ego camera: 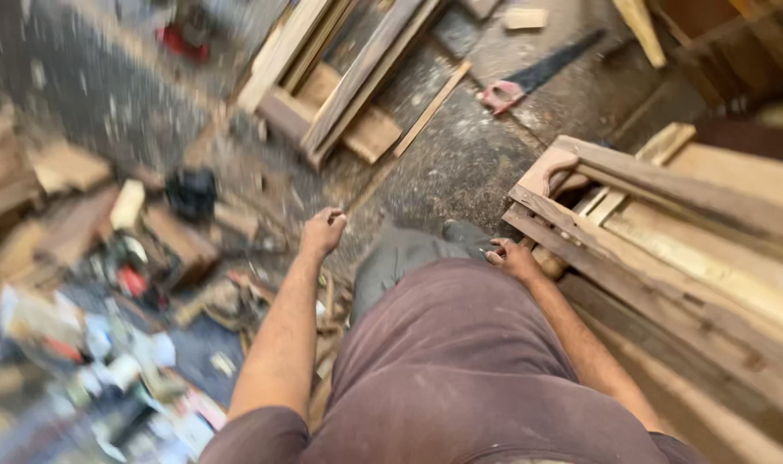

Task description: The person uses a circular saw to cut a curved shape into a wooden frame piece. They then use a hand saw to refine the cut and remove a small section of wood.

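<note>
Left hand (322, 230) hangs clenched in a loose fist above the debris-strewn floor (460, 163), holding nothing. Right hand (513, 258), fingers curled, rests against the near corner of the wooden frame (658, 249); grasp unclear. A handsaw (537, 76) lies well apart, beyond stacked planks (348, 77).

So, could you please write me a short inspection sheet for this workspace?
Surface: dusty floor, sawdust all over.
Job's things: wooden frame by the right hand.
Clutter: handsaw, plank stack, blurred scraps and packets on the left.
Grippers: left hand loosely fisted, apparently empty; right hand at the frame's corner, grip unclear.
Cables: nothing seen.
Surroundings: more boards at the top edge.
</note>
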